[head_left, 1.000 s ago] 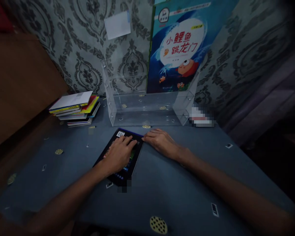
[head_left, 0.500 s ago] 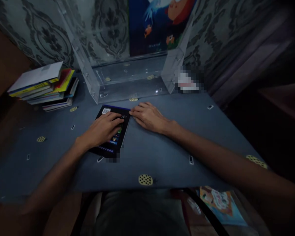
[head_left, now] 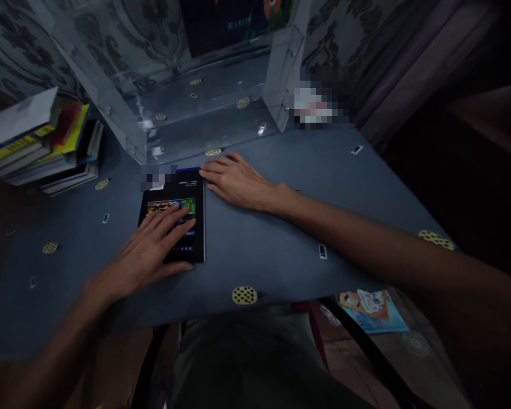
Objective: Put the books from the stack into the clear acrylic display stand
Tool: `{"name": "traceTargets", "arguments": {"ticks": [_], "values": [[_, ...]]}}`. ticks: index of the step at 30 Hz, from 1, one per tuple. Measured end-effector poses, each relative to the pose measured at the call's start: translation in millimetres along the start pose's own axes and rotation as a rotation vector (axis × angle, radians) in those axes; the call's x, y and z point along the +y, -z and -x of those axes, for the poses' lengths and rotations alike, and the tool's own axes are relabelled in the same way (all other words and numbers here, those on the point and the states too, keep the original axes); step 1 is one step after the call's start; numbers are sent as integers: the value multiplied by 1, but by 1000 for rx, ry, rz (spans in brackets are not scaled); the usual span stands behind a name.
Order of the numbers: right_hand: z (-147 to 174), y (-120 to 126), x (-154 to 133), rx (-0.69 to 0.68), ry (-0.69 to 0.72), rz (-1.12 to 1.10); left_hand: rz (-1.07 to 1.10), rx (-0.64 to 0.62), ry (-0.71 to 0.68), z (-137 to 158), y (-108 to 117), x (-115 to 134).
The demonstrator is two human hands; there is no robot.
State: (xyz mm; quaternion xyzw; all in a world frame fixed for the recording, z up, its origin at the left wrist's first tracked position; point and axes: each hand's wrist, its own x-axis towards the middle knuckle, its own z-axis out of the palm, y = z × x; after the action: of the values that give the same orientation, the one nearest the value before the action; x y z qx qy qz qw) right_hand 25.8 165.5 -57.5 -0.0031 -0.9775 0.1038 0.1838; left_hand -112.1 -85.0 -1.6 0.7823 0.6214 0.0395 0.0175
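A black book with a colourful picture panel lies flat on the blue tablecloth, its back cover facing up. Across its lower half rests my left hand, fingers spread and the thumb near the bottom edge. My right hand lies palm down on the cloth, its fingertips touching the book's upper right corner. Both hands are open and grip nothing. Part of the cover is hidden under my left hand, and a blurred patch masks the upper left corner.
A leaning pile of books stands at the left. Behind the black book is a clear plastic stand. A pixelated white object sits to its right. A colourful packet or booklet lies below the table's front edge.
The view has shifted. My left hand has slid down the book towards me, uncovering more of the picture panel. The book has turned and now lies straighter. My right hand stays at its corner.
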Motion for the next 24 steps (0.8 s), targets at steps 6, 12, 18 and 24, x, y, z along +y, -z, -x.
{"name": "traceTargets", "arguments": {"ticks": [6,12,18,24], "values": [[1,-4,5,52,-5,-41,-75,141,-87,-4,-6,15],[6,1,-7,58,125,-103,-119,273,-107,0,-11,23],[31,14,-36,55,208,-259,-81,300,-85,1,-14,26],[56,27,-51,15,197,-511,-89,328,-85,-1,-17,29]]}}
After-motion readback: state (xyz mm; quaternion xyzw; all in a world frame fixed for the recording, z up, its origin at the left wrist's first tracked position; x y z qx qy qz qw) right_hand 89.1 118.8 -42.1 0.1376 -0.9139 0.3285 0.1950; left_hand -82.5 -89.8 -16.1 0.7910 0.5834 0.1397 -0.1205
